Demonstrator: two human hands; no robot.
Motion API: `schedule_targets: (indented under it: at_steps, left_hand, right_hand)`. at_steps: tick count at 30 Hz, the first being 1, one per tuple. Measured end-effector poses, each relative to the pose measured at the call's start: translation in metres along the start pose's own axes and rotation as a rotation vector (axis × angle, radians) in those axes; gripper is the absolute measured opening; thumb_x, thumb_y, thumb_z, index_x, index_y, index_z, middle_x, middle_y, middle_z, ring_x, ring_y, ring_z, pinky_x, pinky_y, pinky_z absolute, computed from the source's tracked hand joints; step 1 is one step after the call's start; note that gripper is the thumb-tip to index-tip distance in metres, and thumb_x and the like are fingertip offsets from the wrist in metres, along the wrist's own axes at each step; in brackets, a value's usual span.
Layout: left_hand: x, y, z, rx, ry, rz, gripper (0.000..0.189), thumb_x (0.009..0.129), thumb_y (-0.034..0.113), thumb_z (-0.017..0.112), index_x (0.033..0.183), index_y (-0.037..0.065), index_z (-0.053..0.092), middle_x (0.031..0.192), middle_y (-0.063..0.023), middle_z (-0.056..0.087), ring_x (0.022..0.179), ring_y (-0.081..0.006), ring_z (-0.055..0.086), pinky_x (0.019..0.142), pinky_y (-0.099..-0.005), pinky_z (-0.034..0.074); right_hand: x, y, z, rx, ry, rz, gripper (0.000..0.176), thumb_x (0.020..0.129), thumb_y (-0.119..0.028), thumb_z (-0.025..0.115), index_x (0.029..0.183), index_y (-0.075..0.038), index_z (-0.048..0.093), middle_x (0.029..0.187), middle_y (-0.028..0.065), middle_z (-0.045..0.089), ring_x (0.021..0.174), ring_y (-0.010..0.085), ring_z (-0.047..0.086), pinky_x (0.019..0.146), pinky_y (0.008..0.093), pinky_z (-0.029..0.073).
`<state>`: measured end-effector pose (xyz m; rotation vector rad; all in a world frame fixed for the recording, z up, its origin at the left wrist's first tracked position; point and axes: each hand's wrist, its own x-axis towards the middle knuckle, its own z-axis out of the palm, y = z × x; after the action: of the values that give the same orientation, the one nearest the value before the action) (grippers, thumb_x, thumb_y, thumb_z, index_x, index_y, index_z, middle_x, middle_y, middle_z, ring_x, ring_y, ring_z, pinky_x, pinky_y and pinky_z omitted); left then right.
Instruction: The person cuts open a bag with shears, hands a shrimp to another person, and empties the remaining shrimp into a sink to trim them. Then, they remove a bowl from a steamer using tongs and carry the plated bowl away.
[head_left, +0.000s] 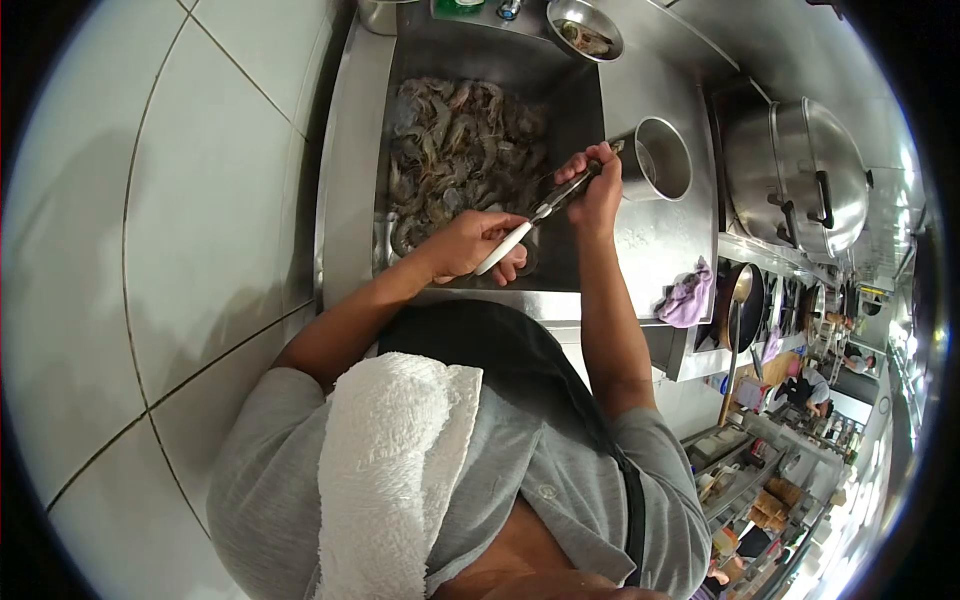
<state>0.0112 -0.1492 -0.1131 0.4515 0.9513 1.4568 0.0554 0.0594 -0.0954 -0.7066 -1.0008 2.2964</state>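
Observation:
My left hand [478, 247] is closed around the white handle of what look like scissors [505, 248], their metal part pointing up and right. In my right hand [594, 190] is a dark grey shrimp [577, 187], gripped between fingers and thumb over the sink's right side. The metal end of the scissors meets the shrimp; the exact contact is too small to make out. Under and beyond my hands, a heap of raw shrimp [455, 145] fills much of the steel sink [575, 90].
A steel pot [664, 158] stands on the counter right of my right hand. A metal bowl [612, 45] with shrimp sits behind the sink. Rightward are a purple cloth [686, 296], a large lidded pot [800, 175] and a ladle [737, 320]. Other people work in the background.

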Motion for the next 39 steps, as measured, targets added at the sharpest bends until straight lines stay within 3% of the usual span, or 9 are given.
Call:
schedule_targets:
  at_steps: [3, 6, 12, 22, 34, 37, 39]
  left_hand:
    - [0.002, 0.004, 0.003, -0.047, -0.016, 0.034, 0.050, 0.086, 0.013, 0.066, 0.129, -0.001, 0.046, 0.093, -0.0143, 0.064, 0.076, -0.0173, 0.065, 0.067, -0.0289, 0.054]
    - [0.002, 0.014, 0.007, -0.115, -0.047, 0.054, 0.048, 0.088, 0.015, 0.063, 0.129, -0.002, 0.045, 0.093, -0.0152, 0.064, 0.075, -0.0180, 0.065, 0.067, -0.0294, 0.054]
    - [-0.011, 0.022, -0.003, -0.012, -0.051, -0.049, 0.049, 0.088, 0.017, 0.062, 0.129, -0.003, 0.044, 0.093, -0.0160, 0.063, 0.076, -0.0199, 0.065, 0.067, -0.0305, 0.055]
    - [-0.019, 0.020, -0.003, -0.009, -0.079, -0.089, 0.047, 0.088, 0.016, 0.062, 0.127, -0.004, 0.045, 0.093, -0.0156, 0.063, 0.077, -0.0204, 0.065, 0.068, -0.0309, 0.055]
    - [-0.002, 0.017, 0.003, -0.152, -0.081, -0.003, 0.045, 0.089, 0.017, 0.063, 0.126, -0.001, 0.046, 0.092, -0.0140, 0.063, 0.075, -0.0185, 0.065, 0.066, -0.0295, 0.055]
    - [-0.001, 0.016, 0.005, -0.107, -0.072, 0.032, 0.046, 0.088, 0.017, 0.063, 0.127, 0.000, 0.046, 0.091, -0.0135, 0.064, 0.072, -0.0187, 0.065, 0.065, -0.0303, 0.056]
    - [-0.003, 0.017, 0.005, -0.094, -0.064, 0.040, 0.047, 0.088, 0.017, 0.064, 0.128, 0.000, 0.046, 0.091, -0.0138, 0.064, 0.072, -0.0188, 0.065, 0.065, -0.0304, 0.056]
  right_hand:
    - [-0.005, 0.005, 0.006, -0.114, 0.019, -0.077, 0.040, 0.093, -0.046, 0.047, 0.084, -0.008, 0.046, 0.059, 0.0071, 0.047, 0.047, 0.0204, 0.047, 0.047, 0.0342, 0.044]
    - [-0.010, 0.019, 0.009, -0.113, 0.016, -0.094, 0.042, 0.093, -0.048, 0.047, 0.087, -0.007, 0.045, 0.060, 0.0084, 0.048, 0.049, 0.0216, 0.048, 0.048, 0.0356, 0.045]
    - [-0.006, 0.001, 0.014, -0.086, 0.109, -0.090, 0.036, 0.094, -0.042, 0.046, 0.090, -0.006, 0.044, 0.062, 0.0097, 0.049, 0.053, 0.0230, 0.052, 0.051, 0.0400, 0.048]
    - [-0.002, -0.004, 0.007, -0.163, 0.129, -0.167, 0.028, 0.095, -0.032, 0.045, 0.092, -0.005, 0.043, 0.065, 0.0108, 0.050, 0.049, 0.0218, 0.051, 0.047, 0.0388, 0.050]
    - [-0.009, 0.001, 0.017, -0.285, 0.002, -0.180, 0.028, 0.095, -0.035, 0.044, 0.089, -0.007, 0.044, 0.065, 0.0099, 0.050, 0.050, 0.0217, 0.052, 0.045, 0.0356, 0.047]
    - [-0.005, -0.005, 0.018, -0.176, -0.115, -0.178, 0.036, 0.096, -0.043, 0.043, 0.090, -0.007, 0.045, 0.067, 0.0102, 0.052, 0.053, 0.0227, 0.053, 0.049, 0.0361, 0.048]
    - [-0.007, -0.011, 0.030, -0.046, -0.049, -0.169, 0.043, 0.095, -0.049, 0.041, 0.091, -0.006, 0.046, 0.068, 0.0106, 0.053, 0.053, 0.0232, 0.052, 0.050, 0.0365, 0.048]
